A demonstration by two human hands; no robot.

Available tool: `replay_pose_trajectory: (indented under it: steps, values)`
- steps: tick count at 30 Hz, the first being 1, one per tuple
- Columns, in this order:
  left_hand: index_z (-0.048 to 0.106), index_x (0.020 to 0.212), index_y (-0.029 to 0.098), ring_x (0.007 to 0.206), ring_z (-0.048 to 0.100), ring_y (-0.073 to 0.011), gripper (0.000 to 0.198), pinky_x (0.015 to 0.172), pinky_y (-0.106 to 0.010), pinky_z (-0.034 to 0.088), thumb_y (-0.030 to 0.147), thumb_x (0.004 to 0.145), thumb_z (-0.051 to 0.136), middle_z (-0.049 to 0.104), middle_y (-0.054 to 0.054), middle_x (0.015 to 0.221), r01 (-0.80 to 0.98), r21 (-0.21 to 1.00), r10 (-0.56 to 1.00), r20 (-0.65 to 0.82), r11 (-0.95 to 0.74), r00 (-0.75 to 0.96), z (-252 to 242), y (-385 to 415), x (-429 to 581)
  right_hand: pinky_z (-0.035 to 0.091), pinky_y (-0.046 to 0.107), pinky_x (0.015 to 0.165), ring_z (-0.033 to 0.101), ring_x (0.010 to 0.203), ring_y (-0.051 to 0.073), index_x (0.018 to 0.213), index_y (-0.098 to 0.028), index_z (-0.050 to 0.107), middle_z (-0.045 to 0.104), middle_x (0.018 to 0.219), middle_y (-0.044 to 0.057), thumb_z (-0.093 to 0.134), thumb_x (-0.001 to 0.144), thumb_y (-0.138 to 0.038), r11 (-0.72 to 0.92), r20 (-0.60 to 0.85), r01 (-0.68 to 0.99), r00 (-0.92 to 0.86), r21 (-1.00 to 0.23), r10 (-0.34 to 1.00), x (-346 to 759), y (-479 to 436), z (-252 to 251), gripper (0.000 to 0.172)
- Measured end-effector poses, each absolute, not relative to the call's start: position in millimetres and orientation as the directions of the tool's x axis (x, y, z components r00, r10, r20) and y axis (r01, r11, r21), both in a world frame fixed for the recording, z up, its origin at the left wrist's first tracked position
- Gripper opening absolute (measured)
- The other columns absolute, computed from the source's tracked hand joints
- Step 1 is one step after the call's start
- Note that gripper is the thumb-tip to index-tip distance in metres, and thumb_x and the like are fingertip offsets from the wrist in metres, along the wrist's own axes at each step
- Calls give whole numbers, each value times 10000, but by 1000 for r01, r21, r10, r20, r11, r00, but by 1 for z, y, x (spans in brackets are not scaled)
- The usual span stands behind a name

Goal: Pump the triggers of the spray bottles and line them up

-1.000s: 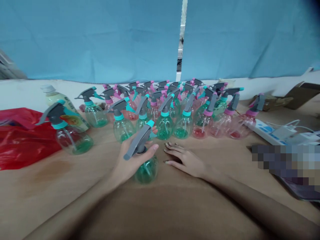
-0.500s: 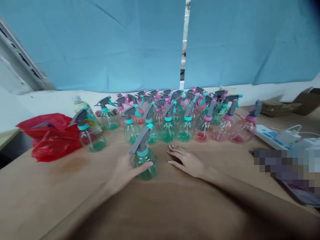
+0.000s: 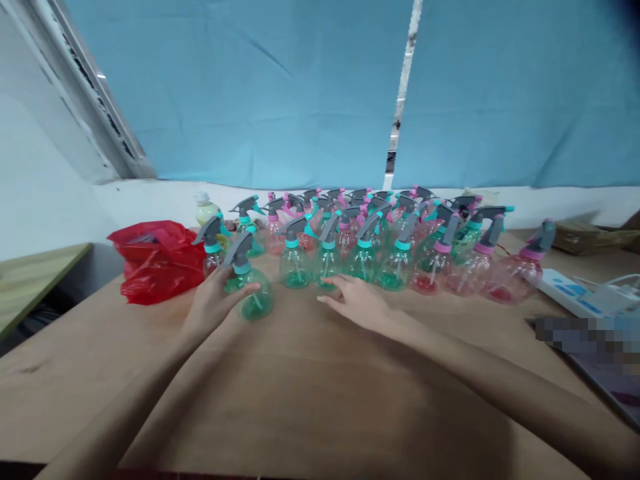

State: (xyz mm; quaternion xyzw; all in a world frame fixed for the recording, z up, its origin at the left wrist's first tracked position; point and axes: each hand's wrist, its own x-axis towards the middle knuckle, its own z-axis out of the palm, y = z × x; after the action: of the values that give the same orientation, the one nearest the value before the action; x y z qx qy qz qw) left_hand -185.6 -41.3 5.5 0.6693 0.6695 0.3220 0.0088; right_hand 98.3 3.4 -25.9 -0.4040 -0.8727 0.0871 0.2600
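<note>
Brown tabletop (image 3: 280, 400), blue sheet (image 3: 275, 87) behind, white wall (image 3: 45, 160) at left. One red bag (image 3: 160, 267). Front row: four green bottles (image 3: 295, 275), three pink bottles (image 3: 425, 283); rear bottles (image 3: 274, 237) overlap, uncountable. Left hand (image 3: 213, 300) clamped round one green spray bottle (image 3: 259, 301), left of row; right hand (image 3: 357, 303) before row, fingers apart.

Spray bottles (image 3: 365, 263) on worktop (image 3: 300, 400)
I see a bag (image 3: 160, 260) left of them, a power strip (image 3: 565, 285) right, a flat device (image 3: 615, 381) before that, the wall (image 3: 175, 191) behind all.
</note>
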Motion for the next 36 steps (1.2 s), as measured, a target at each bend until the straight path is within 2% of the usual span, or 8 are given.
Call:
replay_pose_trajectory:
  steps: [4,8,13,19,22,26,31,36]
  values:
    - [517,1077,208,967,606,-285,526,787,-345,463,569,704,600,642,-90,1051,868,479,893,436,-127,-110,4,-23,-189,500,478,817,620,960,309,1299,-135,441,602,1154,171,500,828,-480,593,446,667,-408,-451,797,58,14,-22,587]
    - [543,962,168,860,615,-278,460,712,-353,455,566,732,562,647,-96,942,909,403,926,374,-112,-52,8,-9,-189,476,522,837,578,1036,354,1327,-120,390,599,1139,194,512,802,-517,542,447,673,-334,-504,830,32,26,-25,669]
    - [537,845,170,776,598,-254,373,642,-325,425,524,735,584,614,-62,814,925,359,917,398,-123,-33,9,5,-196,447,559,873,538,1087,389,1355,-112,342,518,1231,231,534,785,-502,528,506,667,-253,-526,825,12,33,-27,717]
    - [551,871,164,779,596,-252,353,648,-328,432,495,752,587,601,-52,756,920,359,890,454,-156,-26,5,13,-202,396,537,971,402,1236,400,1381,-59,269,369,1383,245,559,767,-500,501,471,648,-240,-574,849,-3,48,-25,810]
    - [557,944,150,811,605,-262,391,695,-355,455,490,756,591,623,-75,808,919,363,887,460,-152,-35,5,15,-200,367,555,992,381,1253,398,1366,-67,293,373,1382,243,588,750,-496,481,453,637,-223,-602,863,-8,55,-25,807]
    - [542,1054,126,937,597,-284,430,801,-396,468,463,787,567,639,-120,964,914,384,893,445,-130,-60,4,15,-195,397,544,964,427,1215,396,1330,-35,333,443,1309,266,600,748,-470,447,427,668,-208,-595,880,-13,59,-26,774]
    - [402,1267,109,1197,460,-300,577,980,-437,388,443,816,541,481,-187,1294,914,369,861,506,-168,-46,-2,-6,-190,425,491,939,472,1168,389,1290,3,371,469,1255,282,616,746,-436,421,385,713,-225,-561,895,-13,58,-21,741]
    - [423,1249,125,1198,465,-282,505,993,-460,383,392,831,516,485,-163,1285,923,324,836,548,-210,-2,-12,-49,-185,472,441,858,552,1075,356,1294,-17,355,512,1194,262,607,763,-417,442,357,736,-285,-514,890,-7,49,-16,711]
